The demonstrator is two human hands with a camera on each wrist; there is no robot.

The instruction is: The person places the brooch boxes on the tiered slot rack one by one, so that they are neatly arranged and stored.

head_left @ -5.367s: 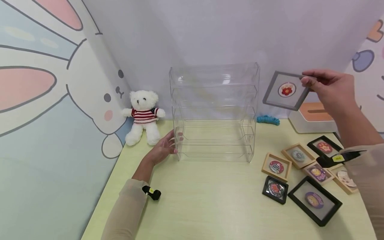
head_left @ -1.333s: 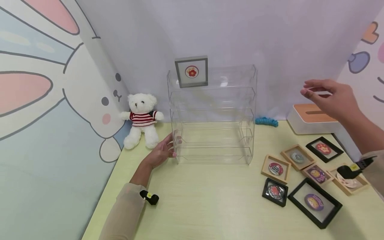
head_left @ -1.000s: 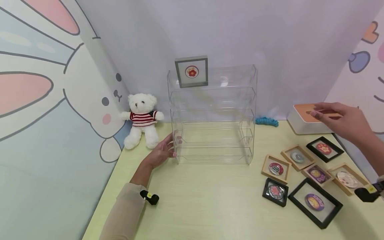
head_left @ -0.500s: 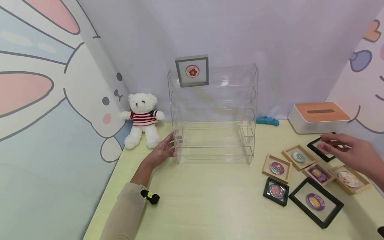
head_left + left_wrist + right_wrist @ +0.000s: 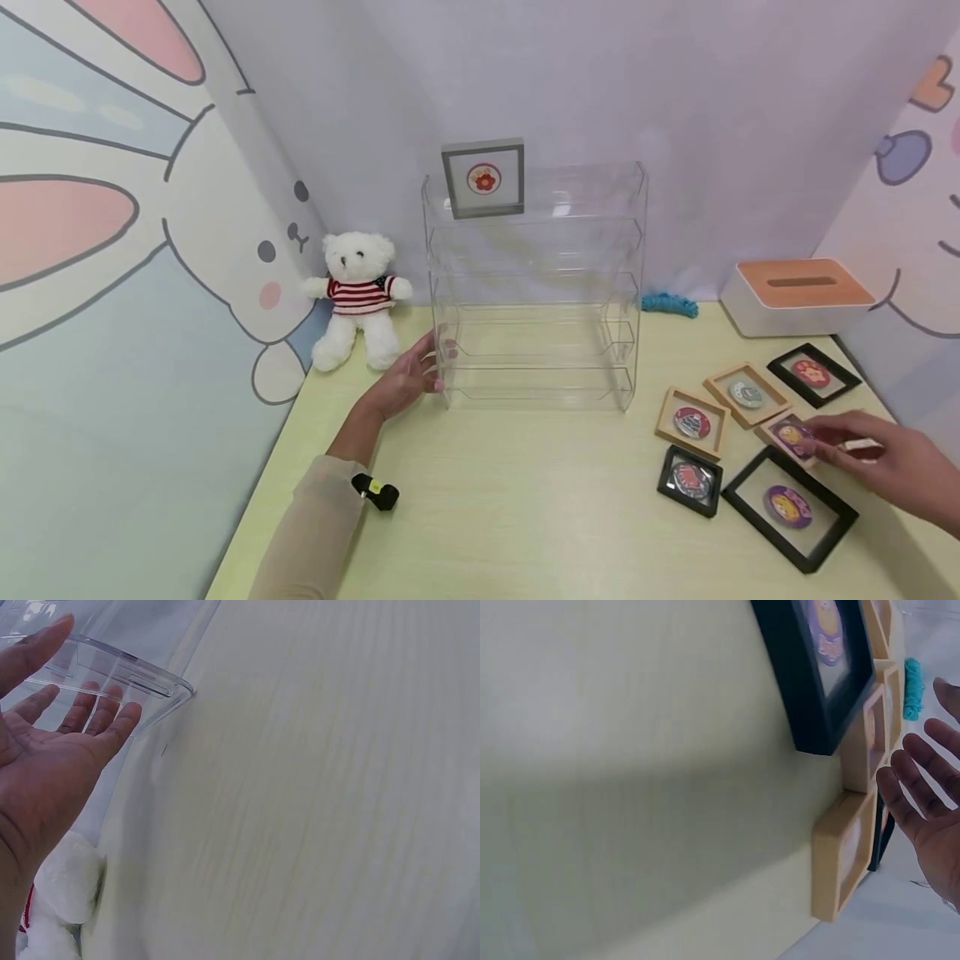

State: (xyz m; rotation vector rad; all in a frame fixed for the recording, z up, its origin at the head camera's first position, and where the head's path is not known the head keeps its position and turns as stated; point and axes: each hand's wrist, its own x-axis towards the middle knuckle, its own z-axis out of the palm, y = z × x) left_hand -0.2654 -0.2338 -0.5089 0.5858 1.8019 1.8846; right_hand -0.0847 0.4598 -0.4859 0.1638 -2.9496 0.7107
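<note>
My left hand (image 5: pixel 403 385) rests at the lower left side of a clear tiered display rack (image 5: pixel 531 364), its fingers extended in the left wrist view beside the rack's transparent edge (image 5: pixel 135 675). A grey-framed box (image 5: pixel 485 198) with a red flower badge leans on the top tier, at the left. My right hand (image 5: pixel 888 462) hovers over the small pinkish wooden frame (image 5: pixel 772 430), which holds a purple badge. In the right wrist view its fingers (image 5: pixel 904 799) are spread, with nothing held. The hand partly covers a light wooden frame (image 5: pixel 826 862).
Several framed badges lie at right, including a large black frame (image 5: pixel 817 557), a small black frame (image 5: pixel 688 505) and a wooden frame (image 5: pixel 660 429). Behind are a tissue box (image 5: pixel 772 317) and a blue cord bundle (image 5: pixel 670 304). A white teddy bear (image 5: pixel 356 258) sits left of the rack.
The grey-framed box, earlier in my right hand, now stands on the rack's top tier. My right hand has come down from beside the rack to the frames. The left hand stays put.
</note>
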